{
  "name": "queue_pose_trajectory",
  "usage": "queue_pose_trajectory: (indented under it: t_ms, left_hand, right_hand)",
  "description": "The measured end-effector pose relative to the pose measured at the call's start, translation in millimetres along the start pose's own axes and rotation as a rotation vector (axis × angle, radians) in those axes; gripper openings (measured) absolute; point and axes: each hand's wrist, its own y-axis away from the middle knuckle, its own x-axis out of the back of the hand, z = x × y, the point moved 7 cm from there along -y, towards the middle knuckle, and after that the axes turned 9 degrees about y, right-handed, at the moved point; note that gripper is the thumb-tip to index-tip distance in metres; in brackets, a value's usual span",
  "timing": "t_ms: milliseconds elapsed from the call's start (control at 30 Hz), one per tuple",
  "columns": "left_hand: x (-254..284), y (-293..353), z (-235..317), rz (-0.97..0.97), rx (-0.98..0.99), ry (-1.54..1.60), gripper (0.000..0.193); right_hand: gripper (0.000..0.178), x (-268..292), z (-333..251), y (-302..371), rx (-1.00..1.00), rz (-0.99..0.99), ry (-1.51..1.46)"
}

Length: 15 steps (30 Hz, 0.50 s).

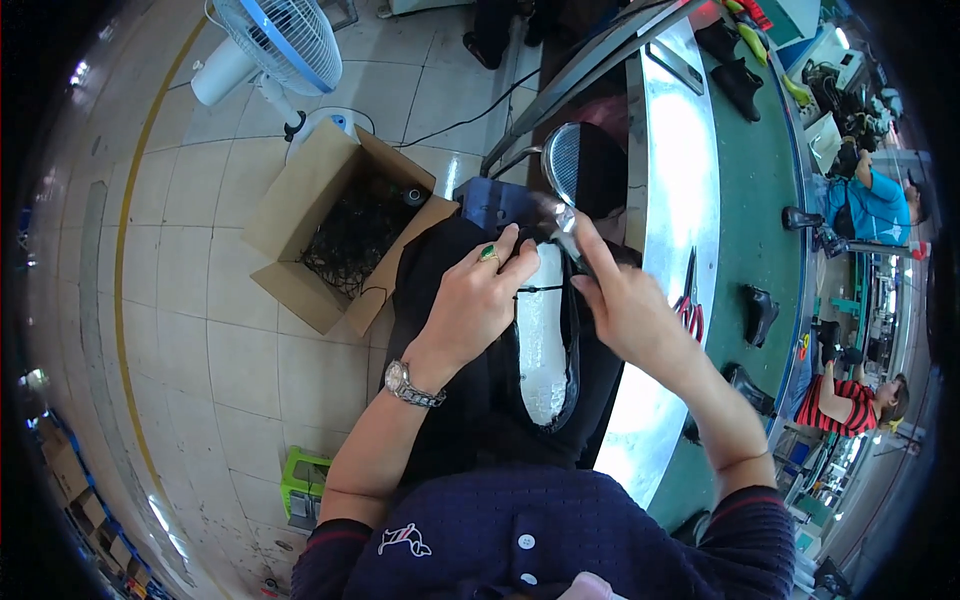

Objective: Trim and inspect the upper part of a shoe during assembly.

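Note:
A dark shoe upper (543, 392) lies lengthwise on my lap, its white, shiny underside facing up. A thin black strand crosses that white surface. My left hand (478, 298) wears a green-stoned ring, and its fingers are closed at the left edge of the shoe's far end. At the other side, my right hand (628, 300) is wrapped round a metal hand tool (565, 222). The tool's head is smeared by motion at the shoe's far end, so its exact kind is unclear. Parts of the shoe's edge are hidden under my fingers.
An open cardboard box (290, 235) of dark tangled strands stands on the floor to the left, below a fan (285, 45). Right of my lap runs a metal ledge (668, 190) with red-handled scissors (690, 308). Beyond, a green conveyor (735, 200) carries dark shoes; people sit past it.

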Motion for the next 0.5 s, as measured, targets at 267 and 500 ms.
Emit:
queue_pose_trajectory:
  t_ms: [267,500]
  left_hand:
    - [3,3,-3,0.009,0.026,0.009,0.031]
    - [4,0,-11,-0.011,0.041,0.023,0.024]
  right_hand:
    - [0.068,29,-8,15,0.102,0.212,-0.099]
    - [0.07,25,-12,10,0.179,0.064,0.029]
